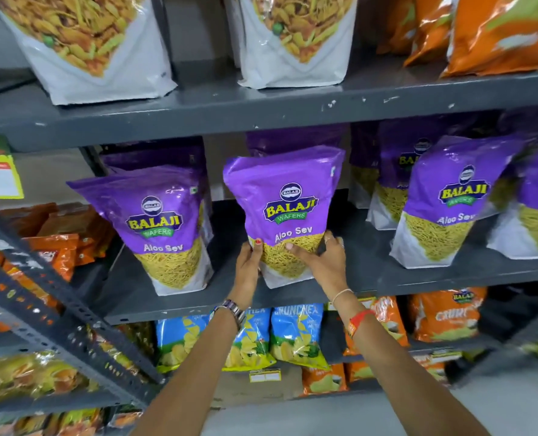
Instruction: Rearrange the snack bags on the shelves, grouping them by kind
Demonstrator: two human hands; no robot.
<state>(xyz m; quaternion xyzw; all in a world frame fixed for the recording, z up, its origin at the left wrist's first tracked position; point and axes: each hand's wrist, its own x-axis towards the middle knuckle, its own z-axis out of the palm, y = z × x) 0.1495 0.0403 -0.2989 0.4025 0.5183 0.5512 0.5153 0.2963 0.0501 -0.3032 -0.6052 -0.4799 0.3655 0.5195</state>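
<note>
A purple Aloo Sev bag (285, 196) stands upright in the middle of the grey middle shelf (217, 305). My left hand (248, 265) grips its lower left edge and my right hand (326, 262) grips its lower right side. Another purple Aloo Sev bag (157, 221) stands to its left, and more of the same kind (450, 196) stand to its right. More purple bags sit behind in the shadow.
The top shelf holds white mixture bags (82, 42) and orange bags (497, 29). Below are blue Crunchex bags (296, 335) and orange bags (444, 316). A slanted grey rack beam (57, 309) crosses the lower left, with orange bags (57, 247) behind it.
</note>
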